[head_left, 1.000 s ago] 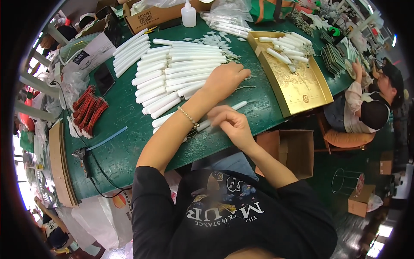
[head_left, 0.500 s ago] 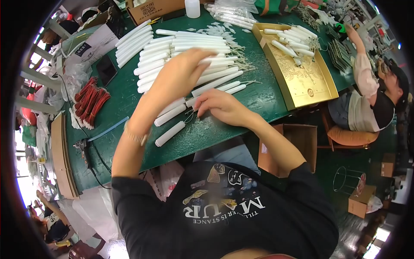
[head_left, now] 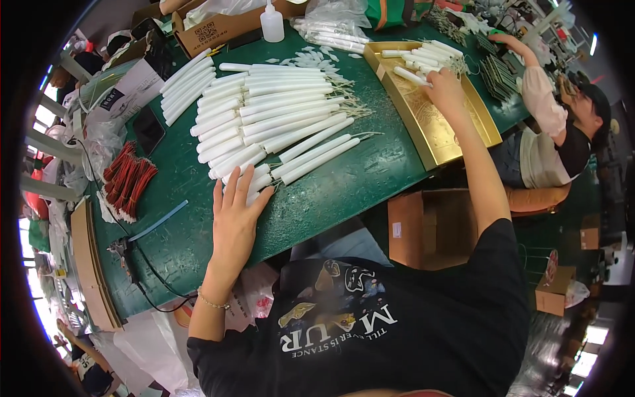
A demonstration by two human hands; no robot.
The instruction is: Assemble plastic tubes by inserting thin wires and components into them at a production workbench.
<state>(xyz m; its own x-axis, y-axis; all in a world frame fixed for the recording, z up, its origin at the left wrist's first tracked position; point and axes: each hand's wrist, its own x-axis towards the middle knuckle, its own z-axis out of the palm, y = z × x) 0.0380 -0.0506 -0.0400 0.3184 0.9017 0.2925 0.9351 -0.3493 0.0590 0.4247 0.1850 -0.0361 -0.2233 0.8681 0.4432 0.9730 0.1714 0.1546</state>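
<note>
Rows of white candle-shaped tubes (head_left: pixel 291 109) lie on the green table, thin wires trailing from many of their ends. At the near end of the rows is my left hand (head_left: pixel 236 215), its fingers spread over the closest short tubes and partly covering them. My right hand (head_left: pixel 446 92) reaches into a shallow gold box (head_left: pixel 456 139) on the right. Its fingers are closed on the end of a short white tube (head_left: pixel 411 76). More short white tubes (head_left: pixel 433 54) lie heaped at the box's far end.
Red wire bundles (head_left: pixel 129 182), a dark phone (head_left: pixel 149 129) and a corded tool (head_left: pixel 122 251) lie to the left. A white squeeze bottle (head_left: pixel 272 25) stands at the back. An open cardboard box (head_left: pixel 430 228) sits below the table edge. Another person (head_left: pixel 552 126) works at the right.
My right hand has moved from the near tubes to the gold box and closed on a tube. My left hand has drawn back toward me, spreading over the nearest tubes.
</note>
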